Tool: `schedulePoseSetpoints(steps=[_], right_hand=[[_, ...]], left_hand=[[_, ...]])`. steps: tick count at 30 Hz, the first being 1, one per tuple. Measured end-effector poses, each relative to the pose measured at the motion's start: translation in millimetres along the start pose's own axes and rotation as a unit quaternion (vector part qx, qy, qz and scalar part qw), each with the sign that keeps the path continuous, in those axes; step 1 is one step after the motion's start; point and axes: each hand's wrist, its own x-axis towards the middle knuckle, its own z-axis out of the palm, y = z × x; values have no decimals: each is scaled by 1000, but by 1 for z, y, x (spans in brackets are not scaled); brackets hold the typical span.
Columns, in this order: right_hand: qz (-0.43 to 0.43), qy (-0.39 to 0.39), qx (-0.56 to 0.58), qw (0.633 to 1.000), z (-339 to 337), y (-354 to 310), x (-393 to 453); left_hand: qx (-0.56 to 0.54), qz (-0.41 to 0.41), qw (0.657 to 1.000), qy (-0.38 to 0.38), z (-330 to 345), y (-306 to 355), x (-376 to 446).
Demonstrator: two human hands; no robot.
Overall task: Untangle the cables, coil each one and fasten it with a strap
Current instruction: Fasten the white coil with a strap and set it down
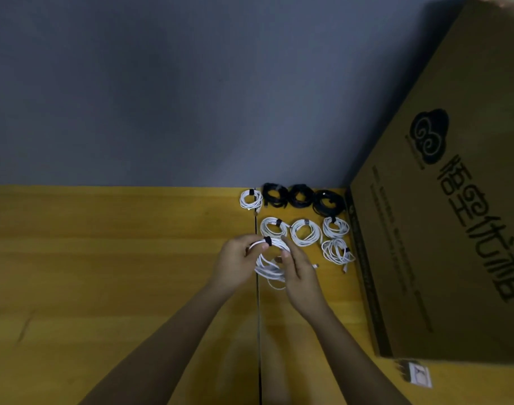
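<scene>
A coiled white cable (269,266) is held just above the yellow table (118,258) between both hands. A black strap (267,241) wraps its top. My left hand (236,264) pinches the coil beside the strap. My right hand (298,268) grips the coil's right side. Beyond them lie several strapped white coils, one at the back left (251,199), others in a row (305,231), and three black coils (299,195) at the table's far edge.
A large brown cardboard box (442,229) with black print stands against the right side, close to the coils. A dark seam (257,317) runs down the table between my forearms. A small white card (419,375) lies near the box's front corner. Grey floor lies beyond the table.
</scene>
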Motion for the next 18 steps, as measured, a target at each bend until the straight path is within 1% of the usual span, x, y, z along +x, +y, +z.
schedulePoseSetpoints(steps=[2, 4, 6, 8, 9, 11, 13, 15, 16, 18], right_hand=[[24, 9, 21, 999, 5, 5, 15], [52, 19, 66, 996, 11, 10, 30], [73, 45, 99, 991, 21, 16, 45], [86, 76, 87, 990, 30, 25, 57], [93, 93, 79, 988, 33, 31, 61], [112, 142, 67, 981, 31, 45, 64], [134, 208, 60, 967, 15, 60, 58], [142, 286, 45, 947, -10, 76, 49], [143, 324, 29, 935, -21, 85, 44], [153, 374, -20, 914, -39, 103, 37]], left_hand=[[-39, -40, 998, 27, 4, -11, 13], [-72, -56, 995, 35, 7, -20, 26], [-82, -80, 993, 34, 10, -33, 40], [-82, -108, 991, 15, 16, -47, 52], [-85, -119, 989, -6, 21, -52, 57], [-84, -124, 985, -82, 33, -58, 68], [-78, -107, 975, -178, 47, -56, 75], [-62, -78, 967, -232, 59, -56, 80], [-26, -60, 967, -245, 66, -59, 82], [86, -37, 960, -265, 79, -67, 81]])
